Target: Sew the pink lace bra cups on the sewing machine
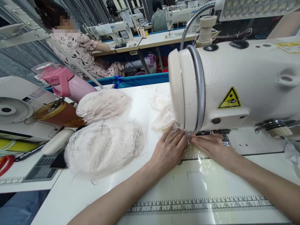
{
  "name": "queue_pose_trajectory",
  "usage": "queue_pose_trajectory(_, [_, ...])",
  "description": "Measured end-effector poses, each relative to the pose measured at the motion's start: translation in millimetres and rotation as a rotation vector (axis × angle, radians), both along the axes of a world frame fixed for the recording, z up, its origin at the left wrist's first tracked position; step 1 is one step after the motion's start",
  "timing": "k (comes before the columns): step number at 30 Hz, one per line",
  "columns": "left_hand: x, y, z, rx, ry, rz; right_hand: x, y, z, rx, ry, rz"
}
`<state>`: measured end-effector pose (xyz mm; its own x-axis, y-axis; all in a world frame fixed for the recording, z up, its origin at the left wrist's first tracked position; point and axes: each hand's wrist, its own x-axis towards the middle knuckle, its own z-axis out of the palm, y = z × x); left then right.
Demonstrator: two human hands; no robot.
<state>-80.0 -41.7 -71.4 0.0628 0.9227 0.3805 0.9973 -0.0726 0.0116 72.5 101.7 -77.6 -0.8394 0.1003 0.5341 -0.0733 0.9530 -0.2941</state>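
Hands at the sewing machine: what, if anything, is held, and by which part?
The left hand meets the white lace at its near end; whether it or the right hand grips anything cannot be told.

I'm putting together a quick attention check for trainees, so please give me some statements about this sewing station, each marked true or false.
1. The left hand and the right hand are both at the sewing machine. True.
2. The right hand is touching the pink bottle. False: the bottle is off to the left, apart from both hands.
3. Sheer pale fabric lies to the left of the left hand. True.
4. The warning sign on the machine is a red circle. False: it is a yellow triangle.
5. Ruler markings show on the table between the forearms. True.
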Motion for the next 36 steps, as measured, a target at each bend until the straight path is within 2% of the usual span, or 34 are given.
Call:
queue_pose_trajectory(12, [-0.4,-2.6,-2.2,-0.038,0.069,-0.021,1.3,4.9,5.1,-0.156,-0.054,-0.068])
queue_pose_trajectory(17, [-0.9,-2.6,-1.6,-0.028,0.088,-0.031,4.3,10.0,-11.0,-0.27,-0.084,-0.202])
queue_pose_trajectory(20, [-1.0,-1.7,-2.1,-0.009,0.106,-0.02,7.2,11.8,-22.3,-0.338,-0.15,-0.241])
queue_pose_trajectory(23, [-0.9,-0.3,-3.1,-0.004,0.108,-0.006,9.1,11.2,-25.9,-0.361,-0.152,-0.279])
queue_pose_trajectory(26, [-1.0,1.1,-3.5,-0.002,0.104,0.004,9.1,9.2,-22.3,-0.327,-0.146,-0.3])
queue_pose_trajectory(30, [-0.5,2.5,-1.3,0.044,0.129,-0.042,6.5,7.3,-11.8,-0.2,-0.155,-0.32])
queue_pose_trajectory(33, [0.2,2.7,0.4,0.077,0.176,-0.09,4.7,5.1,-4.0,-0.097,-0.176,-0.29])
queue_pose_trajectory(36, [-0.4,2.6,0.6,0.078,0.188,-0.056,4.8,-0.1,0.6,0.025,-0.208,-0.258])
